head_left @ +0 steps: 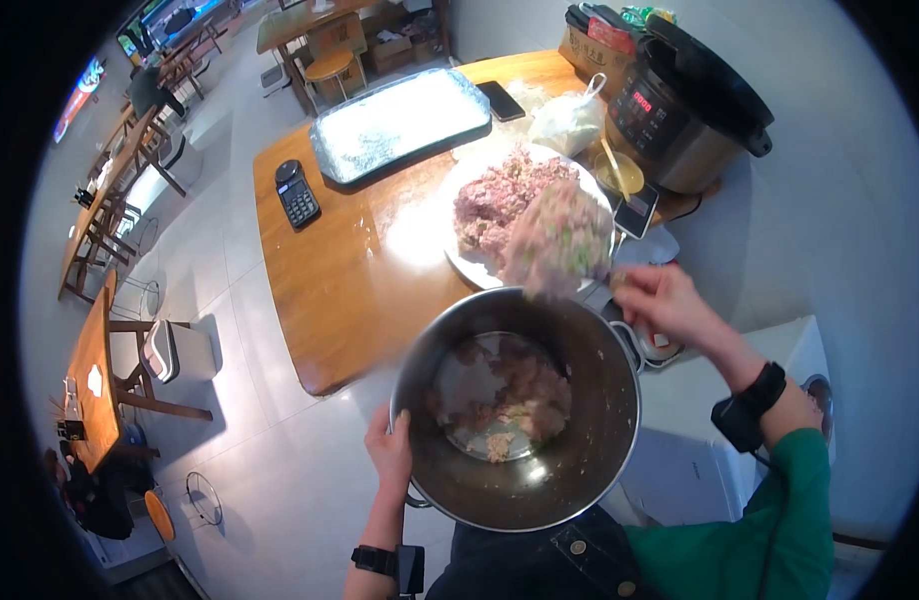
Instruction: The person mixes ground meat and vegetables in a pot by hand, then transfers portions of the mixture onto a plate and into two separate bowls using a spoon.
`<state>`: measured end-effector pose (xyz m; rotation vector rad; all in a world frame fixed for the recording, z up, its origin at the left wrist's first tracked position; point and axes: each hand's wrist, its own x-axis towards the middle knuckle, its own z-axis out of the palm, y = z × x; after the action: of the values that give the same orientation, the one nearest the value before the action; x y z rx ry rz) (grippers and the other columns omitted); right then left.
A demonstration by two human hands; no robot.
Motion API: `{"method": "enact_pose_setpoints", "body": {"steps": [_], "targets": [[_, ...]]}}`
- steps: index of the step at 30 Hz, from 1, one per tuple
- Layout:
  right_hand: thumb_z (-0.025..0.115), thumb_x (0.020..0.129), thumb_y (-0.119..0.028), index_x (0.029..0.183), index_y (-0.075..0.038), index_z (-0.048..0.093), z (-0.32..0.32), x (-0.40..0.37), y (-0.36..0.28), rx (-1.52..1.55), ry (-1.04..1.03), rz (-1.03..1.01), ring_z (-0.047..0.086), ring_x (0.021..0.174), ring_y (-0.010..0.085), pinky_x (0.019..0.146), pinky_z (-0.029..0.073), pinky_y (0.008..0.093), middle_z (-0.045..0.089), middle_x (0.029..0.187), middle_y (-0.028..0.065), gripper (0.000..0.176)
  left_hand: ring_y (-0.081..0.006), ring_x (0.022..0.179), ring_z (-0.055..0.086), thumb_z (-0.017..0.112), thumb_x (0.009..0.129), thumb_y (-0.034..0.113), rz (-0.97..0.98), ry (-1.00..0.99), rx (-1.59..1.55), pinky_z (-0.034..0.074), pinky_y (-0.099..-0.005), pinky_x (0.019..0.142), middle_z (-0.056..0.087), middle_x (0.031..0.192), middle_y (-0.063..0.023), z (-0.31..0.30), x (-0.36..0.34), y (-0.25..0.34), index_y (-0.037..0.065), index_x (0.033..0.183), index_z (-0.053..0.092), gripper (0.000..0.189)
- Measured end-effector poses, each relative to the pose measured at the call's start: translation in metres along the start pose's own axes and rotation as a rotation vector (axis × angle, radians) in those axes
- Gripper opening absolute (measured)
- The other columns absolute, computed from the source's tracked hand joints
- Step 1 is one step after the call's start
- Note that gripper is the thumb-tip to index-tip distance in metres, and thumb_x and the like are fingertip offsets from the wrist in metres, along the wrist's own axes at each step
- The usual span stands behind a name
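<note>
My left hand (389, 448) grips the left rim of a deep steel pot (610, 440), which is tilted so I look into it. Some minced meat (525, 405) with green bits lies on the pot's bottom. My right hand (662, 300) is closed around the handle of a utensil (618, 284). A blurred clump of minced meat (560, 240) with green bits covers the utensil's head, so its kind is hidden. This clump is over the near right side of a white plate (464, 262), which bears a heap of minced meat (495, 195).
On the wooden table (330, 290) are a foil-covered tray (400, 125), a black keypad device (298, 195), a phone (501, 101), a white plastic bag (568, 122), a small yellowish bowl (623, 175) and an electric cooker (670, 115). A white cabinet (680, 475) stands at right.
</note>
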<state>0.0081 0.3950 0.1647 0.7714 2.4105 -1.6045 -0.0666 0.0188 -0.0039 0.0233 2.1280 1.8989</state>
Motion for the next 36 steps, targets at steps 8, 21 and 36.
{"method": "enact_pose_setpoints", "body": {"steps": [8, 21, 36], "targets": [[0.052, 0.077, -0.011, 0.130, -0.010, 0.033, 0.016, 0.121, 0.044, -1.197, 0.366, -0.172, 0.059, 0.072, 0.0352, 0.062, 0.047, 0.0428, 0.059, 0.082, 0.0202, 0.057, -0.0125, 0.084, 0.052, 0.056, 0.081, 0.007, 0.027, 0.032, 0.037, 0.041, -0.0267, 0.079, 0.060, 0.087, -0.0067, 0.002, -0.002, 0.010, -0.004, 0.096, 0.060, 0.018], [0.048, 0.083, -0.018, 0.132, -0.016, 0.033, -0.002, 0.081, 0.001, -0.845, 0.249, -0.241, 0.057, 0.075, 0.0375, 0.069, 0.045, 0.0437, 0.061, 0.086, 0.0183, 0.051, -0.0157, 0.088, 0.055, 0.057, 0.081, 0.008, -0.009, 0.035, 0.006, 0.041, -0.0277, 0.081, 0.062, 0.091, -0.0099, 0.002, -0.002, 0.001, -0.005, 0.098, 0.060, 0.021], [0.047, 0.075, -0.004, 0.126, 0.012, 0.027, 0.023, 0.118, 0.040, -1.336, -0.006, -0.587, 0.057, 0.055, 0.0318, 0.050, 0.045, 0.0405, 0.057, 0.061, 0.0164, 0.057, -0.0139, 0.085, 0.054, 0.057, 0.081, 0.007, 0.002, 0.030, 0.046, 0.041, -0.0271, 0.079, 0.062, 0.088, -0.0079, 0.004, -0.001, 0.007, -0.004, 0.096, 0.061, 0.019]]}}
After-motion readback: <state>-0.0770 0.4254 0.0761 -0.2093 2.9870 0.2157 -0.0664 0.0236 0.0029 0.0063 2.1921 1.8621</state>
